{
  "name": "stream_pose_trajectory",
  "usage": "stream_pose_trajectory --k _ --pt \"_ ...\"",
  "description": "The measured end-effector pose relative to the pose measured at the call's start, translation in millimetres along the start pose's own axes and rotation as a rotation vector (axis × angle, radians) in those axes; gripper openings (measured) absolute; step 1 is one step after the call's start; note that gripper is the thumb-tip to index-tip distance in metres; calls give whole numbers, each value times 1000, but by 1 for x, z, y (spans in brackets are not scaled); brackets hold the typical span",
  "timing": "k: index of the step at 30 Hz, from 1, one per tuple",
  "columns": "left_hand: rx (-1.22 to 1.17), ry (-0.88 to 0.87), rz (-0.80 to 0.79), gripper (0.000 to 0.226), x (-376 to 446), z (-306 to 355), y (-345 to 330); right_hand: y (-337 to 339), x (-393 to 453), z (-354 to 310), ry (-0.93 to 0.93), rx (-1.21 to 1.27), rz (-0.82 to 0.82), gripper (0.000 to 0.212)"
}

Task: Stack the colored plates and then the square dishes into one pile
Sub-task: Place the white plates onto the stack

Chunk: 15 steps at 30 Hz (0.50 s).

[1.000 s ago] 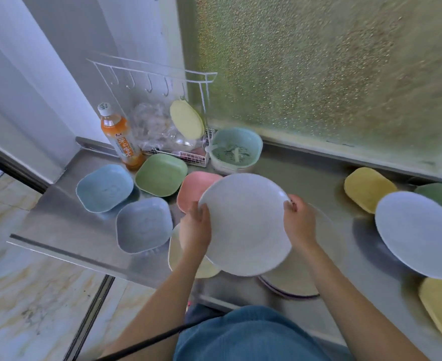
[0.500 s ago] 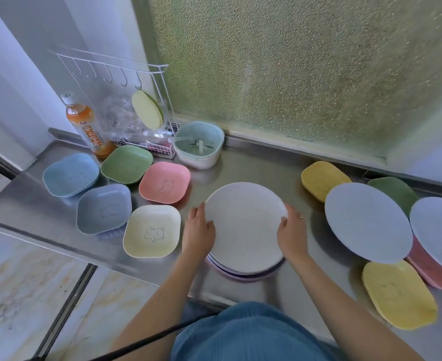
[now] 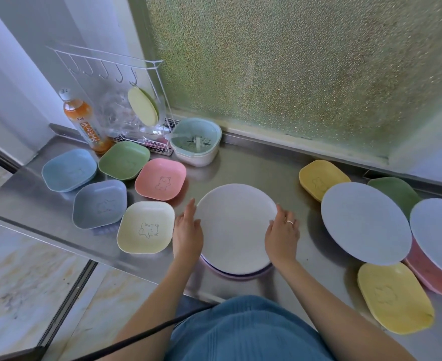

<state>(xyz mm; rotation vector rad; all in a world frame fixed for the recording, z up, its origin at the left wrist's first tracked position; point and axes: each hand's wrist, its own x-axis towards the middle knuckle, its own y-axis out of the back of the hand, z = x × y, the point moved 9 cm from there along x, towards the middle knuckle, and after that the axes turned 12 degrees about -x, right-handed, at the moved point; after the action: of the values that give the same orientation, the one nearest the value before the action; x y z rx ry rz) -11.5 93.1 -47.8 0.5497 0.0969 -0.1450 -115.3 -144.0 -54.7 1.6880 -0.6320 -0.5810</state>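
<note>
A white round plate lies on top of a low pile whose purple and pink rims show at the front. My left hand rests at its left rim with fingers straight. My right hand touches the right rim with loose fingers. Left of the pile sit several square dishes: cream, pink, grey-blue, green, blue. On the right, two round pale-blue plates lie over yellow, green and pink dishes. Another yellow dish is nearest.
An orange drink bottle, a white wire rack holding a yellow-green plate, and a mint strainer bowl stand at the back left. The steel counter's front edge drops to a marble floor. Frosted glass backs the counter.
The white plate went from held up in both hands to lying flat on the pile. My fingers have loosened from its rim. The view has shifted right.
</note>
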Motion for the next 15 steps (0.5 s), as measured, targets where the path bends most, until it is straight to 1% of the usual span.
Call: stream_pose_trajectory --k 3,5,8,11,12,13,15 --pt "-9 58 -101 53 -2 -13 -16 -5 0 -1 5 11 -11 45" --pt "-68 106 -129 53 -3 -22 -24 -8 1 -1 19 23 -19 44" --pt "-157 137 -108 47 2 -25 -30 -8 4 5 23 102 -29 42" --pt "-235 202 -84 45 5 -29 -35 4 12 17 29 243 24 38" --pt "-252 213 -90 46 6 -29 -37 9 15 29 -18 314 57 36" --pt "-269 214 -98 46 6 -28 -40 15 17 45 -116 398 87 33" --pt "-294 206 -112 46 8 -22 -47 22 16 85 -392 546 139 29"
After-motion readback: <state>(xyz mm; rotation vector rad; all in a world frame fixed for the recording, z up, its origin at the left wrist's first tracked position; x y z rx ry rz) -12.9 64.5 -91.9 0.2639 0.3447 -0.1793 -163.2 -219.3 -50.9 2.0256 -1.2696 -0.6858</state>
